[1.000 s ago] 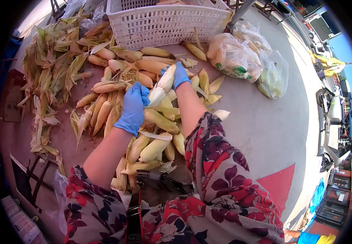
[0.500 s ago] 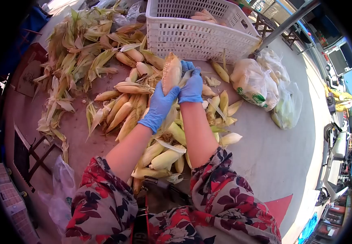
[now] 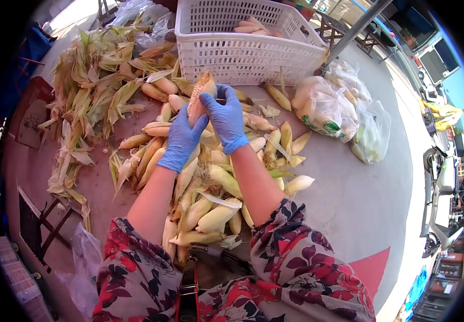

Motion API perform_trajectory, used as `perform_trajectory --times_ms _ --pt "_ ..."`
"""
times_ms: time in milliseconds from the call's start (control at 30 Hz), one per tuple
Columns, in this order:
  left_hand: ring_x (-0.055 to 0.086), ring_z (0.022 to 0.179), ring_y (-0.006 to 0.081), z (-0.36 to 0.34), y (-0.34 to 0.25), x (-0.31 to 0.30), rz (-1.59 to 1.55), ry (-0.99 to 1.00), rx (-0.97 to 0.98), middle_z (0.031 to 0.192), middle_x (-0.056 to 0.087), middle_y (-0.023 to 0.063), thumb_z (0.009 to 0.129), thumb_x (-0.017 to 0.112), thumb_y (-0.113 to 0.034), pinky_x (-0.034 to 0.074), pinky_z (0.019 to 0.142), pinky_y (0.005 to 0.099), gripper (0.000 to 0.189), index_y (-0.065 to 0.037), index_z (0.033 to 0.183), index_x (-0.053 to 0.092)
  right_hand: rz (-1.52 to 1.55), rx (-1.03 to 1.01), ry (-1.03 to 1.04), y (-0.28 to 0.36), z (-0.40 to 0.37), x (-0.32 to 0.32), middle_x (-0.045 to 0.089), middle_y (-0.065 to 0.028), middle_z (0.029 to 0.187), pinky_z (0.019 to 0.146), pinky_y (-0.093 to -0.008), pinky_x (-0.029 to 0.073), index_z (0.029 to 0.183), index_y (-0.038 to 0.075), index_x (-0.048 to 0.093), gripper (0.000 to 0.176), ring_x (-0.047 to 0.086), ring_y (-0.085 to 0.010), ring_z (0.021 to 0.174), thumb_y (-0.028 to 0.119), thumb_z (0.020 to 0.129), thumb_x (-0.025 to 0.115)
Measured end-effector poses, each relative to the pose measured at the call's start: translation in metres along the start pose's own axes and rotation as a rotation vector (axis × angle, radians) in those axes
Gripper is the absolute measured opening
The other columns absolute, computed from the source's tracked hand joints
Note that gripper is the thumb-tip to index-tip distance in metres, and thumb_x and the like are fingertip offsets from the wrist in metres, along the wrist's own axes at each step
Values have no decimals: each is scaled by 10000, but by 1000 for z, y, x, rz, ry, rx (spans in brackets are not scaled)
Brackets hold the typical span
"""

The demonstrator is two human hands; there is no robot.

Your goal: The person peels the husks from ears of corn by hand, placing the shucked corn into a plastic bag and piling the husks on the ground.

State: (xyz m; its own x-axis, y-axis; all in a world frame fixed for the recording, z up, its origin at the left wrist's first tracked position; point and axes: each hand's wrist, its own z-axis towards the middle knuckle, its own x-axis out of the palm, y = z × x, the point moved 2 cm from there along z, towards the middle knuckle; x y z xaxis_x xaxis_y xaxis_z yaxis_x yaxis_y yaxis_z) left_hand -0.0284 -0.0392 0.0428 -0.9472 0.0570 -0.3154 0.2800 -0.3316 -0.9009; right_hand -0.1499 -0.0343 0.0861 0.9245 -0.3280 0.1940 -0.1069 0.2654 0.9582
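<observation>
Both hands wear blue gloves and are raised over a heap of corn ears. My left hand (image 3: 183, 138) is wrapped round the lower part of an ear of corn (image 3: 199, 99), whose pale kernels show between bits of husk. My right hand (image 3: 224, 115) is closed at the right side of the same ear, its thumb pressed against it. The ear stands nearly upright, with a brownish tip. Below the hands lie several corn ears (image 3: 218, 214) in thin pale husks.
Beyond the corn stands a white slatted crate (image 3: 248, 59) with some peeled ears (image 3: 256, 26) inside. Loose husks (image 3: 89, 80) are piled at the left. Filled plastic bags (image 3: 326, 107) sit at the right, by a metal pole (image 3: 358, 32).
Both hands and the ear have shifted left in view. My right hand has moved from behind the ear to its right side, and more kernels show. The camera view has shifted slightly.
</observation>
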Motion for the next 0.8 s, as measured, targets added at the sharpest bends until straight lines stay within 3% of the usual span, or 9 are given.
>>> perform_trajectory --times_ms 33,133,233,300,400,500,600,700,800 --pt "543 926 171 -2 2 2 46 75 -115 1025 574 135 875 532 -396 437 782 280 543 39 1188 444 -1 -16 -28 -9 3 -4 584 -8 759 635 -214 440 911 6 586 200 511 -77 674 128 785 683" --pt "471 1063 165 -8 53 24 -350 95 -306 1177 491 93 944 347 -453 374 917 256 579 6 1294 381 -257 -427 -205 -19 1 -11 557 -22 748 591 -226 410 779 14 554 85 471 -75 659 41 797 633" --pt "418 1159 186 -12 13 31 -825 52 -831 1295 426 75 915 303 -555 338 977 269 667 -40 1338 328 -104 -305 -65 -10 -17 2 547 -64 754 619 -275 418 777 21 539 78 483 -148 637 52 809 604" --pt "450 1114 197 -6 29 21 -913 42 -685 1255 453 79 884 300 -613 355 964 272 705 -56 1312 365 188 -1 140 -14 -33 13 549 -99 759 635 -307 421 795 20 537 79 495 -212 623 79 822 584" --pt "515 1003 221 6 99 5 -1507 415 -547 1161 518 98 871 356 -608 400 911 310 669 -62 1251 421 -164 -285 249 3 -50 21 561 -163 727 612 -352 430 855 27 536 138 522 -306 636 165 856 532" --pt "525 1011 227 9 29 -12 -1196 25 -657 1146 534 117 887 414 -535 403 918 338 617 -73 1295 391 -369 -151 579 10 -60 29 598 -177 750 643 -409 453 876 27 552 205 587 -355 695 224 823 573" --pt "477 1121 239 14 16 -16 -1141 91 -487 1244 469 138 915 432 -437 372 973 359 566 -64 1330 343 -486 53 369 47 -44 13 604 -189 824 688 -407 462 991 13 539 336 584 -358 754 252 772 628" --pt "432 1174 246 23 -19 -15 -1150 167 -404 1296 422 141 912 450 -412 329 1013 364 577 -52 1343 317 -671 -463 66 49 -35 0 605 -197 882 733 -404 464 976 29 540 378 582 -348 847 255 703 669" --pt "376 1223 239 36 -4 -23 -1088 96 -324 1329 390 119 903 473 -415 267 1048 362 609 -44 1352 298 -175 -88 269 6 -35 2 605 -197 955 803 -387 460 1114 32 491 532 574 -350 931 206 650 685"
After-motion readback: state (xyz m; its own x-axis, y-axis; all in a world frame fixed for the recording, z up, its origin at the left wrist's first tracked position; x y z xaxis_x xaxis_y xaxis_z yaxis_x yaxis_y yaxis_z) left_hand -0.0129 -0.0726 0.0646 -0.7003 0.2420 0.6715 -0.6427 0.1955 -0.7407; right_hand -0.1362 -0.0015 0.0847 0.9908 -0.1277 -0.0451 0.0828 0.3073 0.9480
